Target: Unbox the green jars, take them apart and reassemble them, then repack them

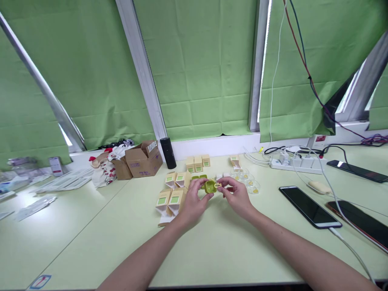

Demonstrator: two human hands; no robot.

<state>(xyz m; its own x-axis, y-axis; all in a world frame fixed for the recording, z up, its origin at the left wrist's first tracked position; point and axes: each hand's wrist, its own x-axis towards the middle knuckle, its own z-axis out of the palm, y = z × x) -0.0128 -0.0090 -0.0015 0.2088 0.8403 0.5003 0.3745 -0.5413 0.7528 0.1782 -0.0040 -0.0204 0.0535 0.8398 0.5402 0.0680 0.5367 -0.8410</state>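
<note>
- green blinds point(200, 72) hang over the windows and fill the upper half of the view, with white window frames between them.
- a pale green table point(212, 246) runs across the lower half; both forearms reach over it from the near edge.
- a brown cardboard box point(144, 163) stands open at the back left, next to a cloth bag point(104, 171) with a red pattern.
- a black phone point(309, 206) lies face up on the right, plugged into a white cable point(348, 246); a second phone point(360, 222) lies just beside it, nearer the table's right edge.
- a white power strip point(298, 163) sits at the back right, with several plugs and wires in it.
- small kraft boxes point(171, 196) with green labels lie in a cluster just left of the hands; three more stand in a row behind them.
- a black bottle point(168, 152) stands upright by the window sill, right of the cardboard box.
- the left hand point(192, 202) is curled narrow, its fingers and thumb gripping the green case.
- the right hand point(238, 196) is also closed narrow, its fingertips pinching the yellow piece.
- clear plastic trays point(248, 181) lie just behind the right hand.
- the green case point(209, 187) is held just above the table's middle, between the two hands.
- the yellow piece point(217, 185) sits at the case's right edge, touching it.
</note>
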